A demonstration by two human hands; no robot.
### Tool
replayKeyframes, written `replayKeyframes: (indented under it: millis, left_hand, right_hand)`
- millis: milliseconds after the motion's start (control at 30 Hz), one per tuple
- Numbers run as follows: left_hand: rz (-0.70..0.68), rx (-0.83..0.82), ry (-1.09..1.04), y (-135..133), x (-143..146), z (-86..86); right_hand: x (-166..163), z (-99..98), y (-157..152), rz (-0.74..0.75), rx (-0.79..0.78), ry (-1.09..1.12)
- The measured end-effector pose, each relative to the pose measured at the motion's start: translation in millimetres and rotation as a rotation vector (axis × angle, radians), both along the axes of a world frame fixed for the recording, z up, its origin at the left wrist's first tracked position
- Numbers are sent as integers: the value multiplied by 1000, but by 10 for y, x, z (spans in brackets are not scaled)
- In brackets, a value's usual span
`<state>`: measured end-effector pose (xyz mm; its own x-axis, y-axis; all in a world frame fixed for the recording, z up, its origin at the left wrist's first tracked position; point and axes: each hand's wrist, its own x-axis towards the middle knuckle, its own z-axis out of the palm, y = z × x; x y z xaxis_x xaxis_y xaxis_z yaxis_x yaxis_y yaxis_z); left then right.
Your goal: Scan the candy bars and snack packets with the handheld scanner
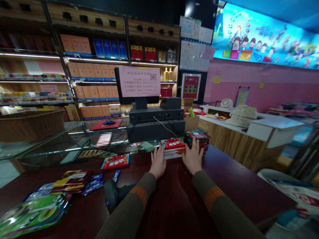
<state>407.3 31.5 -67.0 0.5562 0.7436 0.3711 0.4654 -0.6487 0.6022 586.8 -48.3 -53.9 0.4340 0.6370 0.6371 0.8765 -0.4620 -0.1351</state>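
Observation:
A small stack of red snack boxes with pale sides lies on the dark red counter, between my two hands. My left hand rests at the stack's left end, fingers stretched forward. At its right end is my right hand, with fingers spread; some of them reach in front of a taller pile of dark red and green packets. Neither hand is wrapped round anything. Left of my left hand, a single red snack box lies flat. Beside my left forearm is a black handheld scanner, partly covered by the sleeve.
A monitor with a pink notice stands on a black cash drawer behind the boxes. Blue-wrapped bars, brown and gold packets and a green panda package occupy the left. A glass display case adjoins the counter.

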Motion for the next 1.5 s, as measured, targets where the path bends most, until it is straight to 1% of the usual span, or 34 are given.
replayKeyframes:
  millis: [167, 333, 533, 700, 767, 900, 1000, 1167, 1300, 1500]
  left_hand:
    - [-7, -8, -4, -9, -26, 39]
    - [31, -11, -4, -36, -108, 148]
    - [97, 47, 50, -57, -285, 340]
    - [164, 136, 8, 13, -462, 469]
    - [189, 145, 6, 56, -553, 505]
    - [229, 129, 2, 149, -794, 545]
    - [260, 158, 11, 225, -1019, 544]
    - [319, 145, 8, 375, -1430, 507]
    - [362, 189, 43, 486, -1773, 474]
    - [480, 154, 93, 527, -2230, 433]
  right_hand:
    - [-3, 22, -29, -1, -6, 20]
    - [-90, 67, -91, 8, 29, 10]
    - [-353, 167, -79, 98, 85, -30]
    - [-604, 199, 48, 178, 72, -53]
    - [-709, 203, 101, 208, 61, -54]
    - [-932, 223, 195, 255, 48, -53]
    - [-1106, 244, 258, 287, 24, -36]
    - [-1377, 283, 347, 365, -17, 9]
    - [-1587, 328, 411, 429, -59, 21]
    - [-1900, 387, 512, 510, -143, 49]
